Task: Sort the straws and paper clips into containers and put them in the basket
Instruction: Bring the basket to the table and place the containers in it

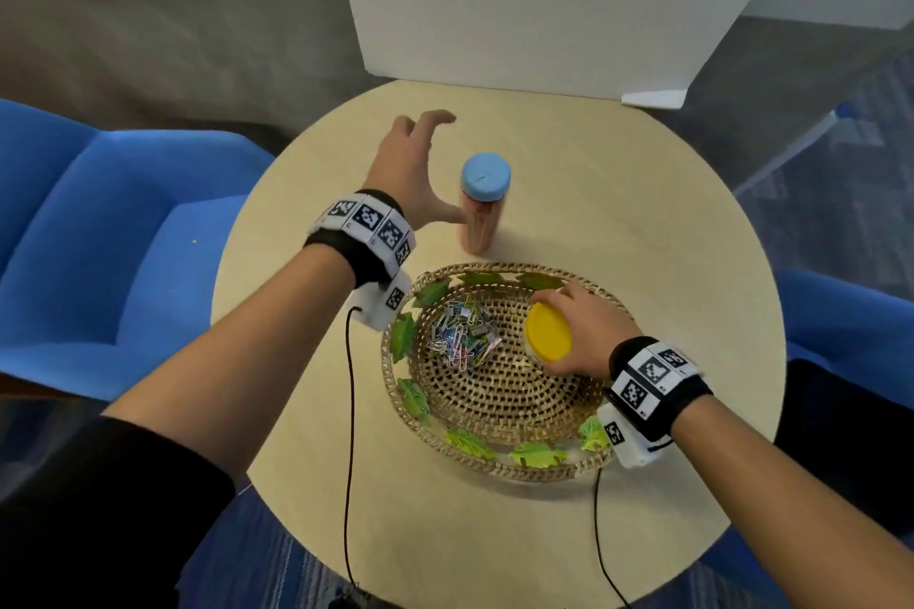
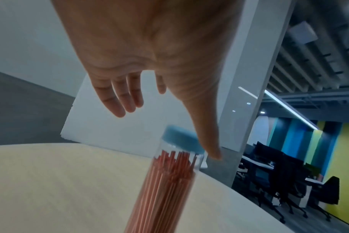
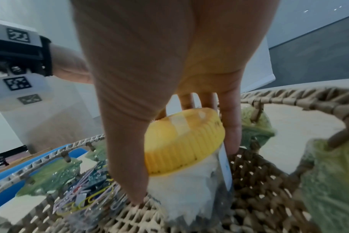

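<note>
While left grip spreads beside straw tube, right grip clasps jar.

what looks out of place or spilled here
A pile of coloured paper clips seems to lie loose on the woven basket floor; the right wrist view hints at a clear container, unclear. The right hand holds the yellow-lidded jar tilted. The blue-lidded straw tube stands upright outside.

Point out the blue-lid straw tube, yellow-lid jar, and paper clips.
straw tube [image 1: 479, 223]: head view, on its clear body
yellow-lid jar [image 1: 548, 330]: head view, on the lid top
paper clips [image 1: 462, 336]: head view, middle of the pile
</note>
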{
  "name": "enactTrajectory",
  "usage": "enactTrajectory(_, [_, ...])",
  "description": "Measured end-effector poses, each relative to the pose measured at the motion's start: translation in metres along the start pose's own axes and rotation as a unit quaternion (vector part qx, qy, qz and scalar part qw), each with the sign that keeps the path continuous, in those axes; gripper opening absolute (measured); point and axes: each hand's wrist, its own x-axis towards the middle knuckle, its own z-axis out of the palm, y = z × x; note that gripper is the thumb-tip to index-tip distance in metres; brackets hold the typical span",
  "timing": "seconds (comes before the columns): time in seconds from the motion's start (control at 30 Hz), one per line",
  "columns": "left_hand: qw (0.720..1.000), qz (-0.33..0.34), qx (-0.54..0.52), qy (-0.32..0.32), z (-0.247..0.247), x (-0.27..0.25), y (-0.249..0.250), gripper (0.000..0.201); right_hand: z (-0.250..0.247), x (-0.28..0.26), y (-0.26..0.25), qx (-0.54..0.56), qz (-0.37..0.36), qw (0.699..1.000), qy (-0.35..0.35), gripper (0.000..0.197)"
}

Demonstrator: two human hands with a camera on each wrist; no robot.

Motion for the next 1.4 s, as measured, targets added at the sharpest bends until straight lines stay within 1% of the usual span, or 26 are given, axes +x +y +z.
enactTrajectory(0.03, [1.0, 0.004, 0.001, 0.0, 0.004, 0.005, 0.0, 0.119, 0.002, 0.0, -0.001, 0.001, -0.004, 1.0, 0.004, 0.095])
enactTrajectory(0.07, [1.0, 0.006, 0.005, -0.003, 0.01, 0.011, -0.001, 0.127, 0.004, 0.001, -0.001, 0.003, -0.008, 1.0, 0.005, 0.095])
enactTrajectory(0.13, [1.0, 0.008, 0.013, -0.024, 0.021, 0.019, 0.0, 0.13, 0.007, 0.002, -0.001, 0.008, -0.015, 1.0, 0.005, 0.097])
enactTrajectory(0.2, [0.998, 0.012, 0.017, -0.054, 0.032, 0.025, 0.004, 0.123, 0.007, 0.003, 0.0, 0.015, -0.018, 1.0, -0.001, 0.102])
enactTrajectory(0.27, [0.997, 0.017, 0.026, -0.076, 0.043, 0.026, 0.01, 0.111, 0.007, 0.003, 0.003, 0.023, -0.021, 0.999, -0.011, 0.108])
enactTrajectory(0.33, [0.996, 0.015, 0.03, -0.084, 0.053, 0.026, 0.013, 0.093, 0.004, 0.003, 0.005, 0.049, -0.023, 0.998, -0.021, 0.113])
enactTrajectory(0.4, [0.997, 0.002, 0.012, -0.076, 0.06, 0.026, 0.015, 0.078, 0.001, 0.002, 0.009, 0.091, -0.025, 0.995, -0.012, 0.112])
enactTrajectory(0.47, [0.998, -0.008, -0.002, -0.065, 0.062, 0.025, 0.014, 0.073, -0.003, 0.0, 0.016, 0.126, -0.027, 0.991, 0.017, 0.102])
enactTrajectory(0.53, [0.999, -0.012, -0.012, -0.049, 0.062, 0.02, 0.014, 0.072, -0.008, -0.003, 0.022, 0.146, -0.02, 0.988, 0.044, 0.087])
enactTrajectory(0.67, [0.997, -0.011, -0.072, 0.02, 0.043, 0.006, 0.023, 0.072, -0.009, -0.011, 0.027, 0.185, -0.008, 0.978, 0.099, 0.059])
enactTrajectory(0.73, [0.992, 0.015, -0.115, 0.055, 0.021, -0.002, 0.035, 0.071, -0.007, -0.012, 0.028, 0.201, 0.005, 0.972, 0.124, 0.05])
enactTrajectory(0.77, [0.989, 0.04, -0.127, 0.062, 0.008, -0.008, 0.042, 0.07, -0.005, -0.012, 0.029, 0.209, 0.011, 0.969, 0.133, 0.045])
enactTrajectory(0.8, [0.987, 0.071, -0.134, 0.056, -0.005, -0.015, 0.05, 0.07, -0.005, -0.011, 0.03, 0.222, 0.018, 0.965, 0.14, 0.039])
enactTrajectory(0.83, [0.985, 0.104, -0.135, 0.034, -0.016, -0.023, 0.058, 0.07, -0.005, -0.01, 0.03, 0.237, 0.026, 0.96, 0.147, 0.031])
enactTrajectory(0.9, [0.978, 0.155, -0.132, -0.053, -0.031, -0.043, 0.07, 0.072, -0.005, -0.009, 0.03, 0.266, 0.044, 0.95, 0.159, 0.017])
enactTrajectory(0.97, [0.966, 0.18, -0.121, -0.141, -0.03, -0.064, 0.074, 0.075, -0.003, -0.01, 0.029, 0.284, 0.055, 0.942, 0.17, 0.017])
enactTrajectory(1.03, [0.955, 0.201, -0.102, -0.191, -0.016, -0.083, 0.073, 0.076, 0.001, -0.014, 0.029, 0.284, 0.06, 0.94, 0.181, 0.015])
enactTrajectory(1.2, [0.943, 0.22, -0.081, -0.238, 0.03, -0.122, 0.065, 0.073, 0.014, -0.033, 0.029, 0.271, 0.064, 0.944, 0.178, 0.014])
enactTrajectory(1.33, [0.935, 0.216, -0.072, -0.273, 0.055, -0.138, 0.058, 0.067, 0.021, -0.046, 0.035, 0.276, 0.075, 0.942, 0.177, 0.013])
enactTrajectory(1.4, [0.934, 0.213, -0.066, -0.279, 0.063, -0.142, 0.055, 0.066, 0.025, -0.05, 0.036, 0.284, 0.076, 0.938, 0.184, 0.014])
